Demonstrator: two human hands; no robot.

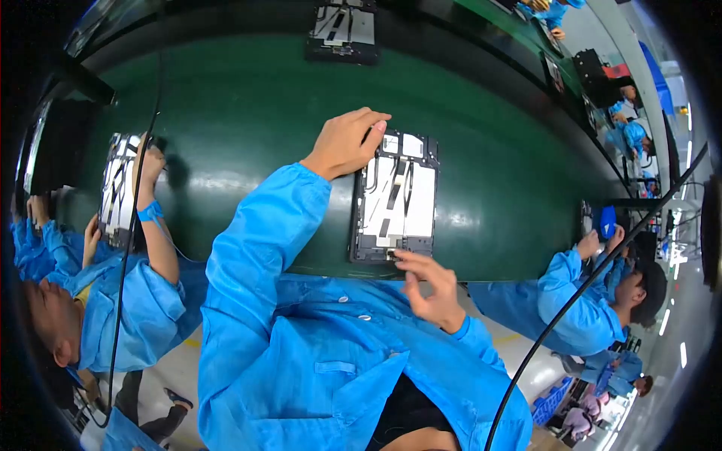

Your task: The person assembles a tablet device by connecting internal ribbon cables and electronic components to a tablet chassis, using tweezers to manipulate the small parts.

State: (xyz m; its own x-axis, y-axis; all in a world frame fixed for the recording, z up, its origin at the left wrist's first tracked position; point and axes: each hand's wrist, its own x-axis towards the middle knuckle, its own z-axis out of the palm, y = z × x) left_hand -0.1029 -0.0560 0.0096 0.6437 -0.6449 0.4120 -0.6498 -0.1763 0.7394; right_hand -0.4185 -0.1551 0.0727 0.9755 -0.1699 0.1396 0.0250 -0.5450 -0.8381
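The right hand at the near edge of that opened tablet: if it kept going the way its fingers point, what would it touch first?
Probably the opened tablet itself: the right hand points its fingertips at the near edge, seemingly already touching it, though depth is unclear.

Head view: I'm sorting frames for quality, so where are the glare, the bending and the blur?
Head view: pale glare streaks the green conveyor belt; fisheye bends its edges toward the dark rim; the opened device between left hand and right hand is sharp; the right fingers look slightly smeared.
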